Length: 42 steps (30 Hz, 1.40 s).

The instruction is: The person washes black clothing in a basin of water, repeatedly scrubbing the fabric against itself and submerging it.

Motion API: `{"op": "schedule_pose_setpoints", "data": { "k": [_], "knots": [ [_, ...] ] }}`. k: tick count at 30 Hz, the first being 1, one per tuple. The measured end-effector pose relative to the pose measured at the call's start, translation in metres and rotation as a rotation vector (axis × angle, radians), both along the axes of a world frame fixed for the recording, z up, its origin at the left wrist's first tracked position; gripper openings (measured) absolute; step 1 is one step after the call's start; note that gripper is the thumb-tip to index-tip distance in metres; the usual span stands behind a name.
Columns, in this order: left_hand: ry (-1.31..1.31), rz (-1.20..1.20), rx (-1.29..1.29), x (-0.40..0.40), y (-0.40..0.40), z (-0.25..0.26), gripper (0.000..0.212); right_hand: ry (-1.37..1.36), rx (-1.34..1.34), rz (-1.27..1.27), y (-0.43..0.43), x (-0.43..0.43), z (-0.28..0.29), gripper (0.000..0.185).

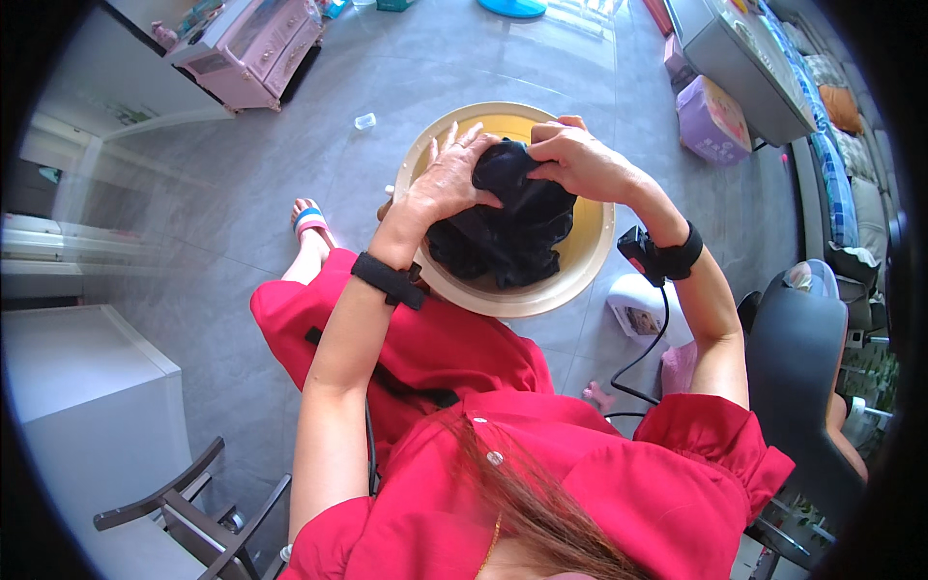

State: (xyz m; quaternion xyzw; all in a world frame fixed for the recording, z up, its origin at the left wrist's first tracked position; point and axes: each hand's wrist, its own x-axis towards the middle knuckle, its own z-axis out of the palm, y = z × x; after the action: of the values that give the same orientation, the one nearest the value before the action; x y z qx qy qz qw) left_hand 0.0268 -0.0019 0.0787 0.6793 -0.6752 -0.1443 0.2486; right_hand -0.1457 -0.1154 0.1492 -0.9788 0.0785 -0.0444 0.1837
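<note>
A dark, wet-looking cloth or garment point(511, 232) lies bunched in a round cream-coloured basin point(507, 308) with a yellow inside. My left hand point(453, 170) rests on the cloth's upper left part, fingers spread, with the thumb pressing on the fabric. At the cloth's top edge, my right hand point(580, 156) pinches a fold between thumb and curled fingers. Black straps circle both wrists; the right one carries a small black device point(641, 254) with a cable. The underside of the cloth and the basin's bottom beneath it are hidden.
Right of the basin stand a white plastic container point(649, 304) and a dark chair point(797, 341). A purple box point(714, 119) sits by the grey table point(747, 65). Pink drawers point(268, 54) and a small clear container point(365, 121) are farther off. A wooden chair frame point(210, 515) is at lower left.
</note>
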Motion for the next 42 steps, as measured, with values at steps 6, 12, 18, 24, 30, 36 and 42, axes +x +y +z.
{"op": "schedule_pose_setpoints", "data": {
  "k": [6, 12, 18, 24, 30, 36, 42],
  "knots": [
    [0.344, -0.019, 0.12, -0.003, 0.004, -0.009, 0.055, -0.104, 0.366, -0.258, -0.014, -0.011, -0.024, 0.029],
    [0.007, 0.092, 0.055, -0.022, 0.024, -0.019, 0.062, 0.087, 0.082, -0.472, -0.001, -0.035, -0.08, 0.045],
    [-0.371, 0.036, 0.31, -0.045, 0.039, -0.058, 0.056, 0.453, 0.204, -0.5, 0.043, -0.023, -0.143, 0.068],
    [-0.581, 0.082, 0.505, -0.042, 0.001, -0.093, 0.045, 0.416, 0.125, -0.425, 0.022, 0.023, -0.17, 0.07],
    [-0.626, 0.16, 0.611, -0.046, -0.027, -0.114, 0.037, 0.349, 0.122, -0.372, 0.001, 0.034, -0.197, 0.067],
    [-0.496, 0.207, 0.806, -0.045, -0.053, -0.111, 0.044, 0.379, 0.08, -0.295, -0.019, 0.042, -0.212, 0.063],
    [-0.317, 0.242, 0.835, -0.036, -0.054, -0.1, 0.045, 0.305, 0.2, -0.243, -0.055, 0.044, -0.22, 0.068]
  ]
}}
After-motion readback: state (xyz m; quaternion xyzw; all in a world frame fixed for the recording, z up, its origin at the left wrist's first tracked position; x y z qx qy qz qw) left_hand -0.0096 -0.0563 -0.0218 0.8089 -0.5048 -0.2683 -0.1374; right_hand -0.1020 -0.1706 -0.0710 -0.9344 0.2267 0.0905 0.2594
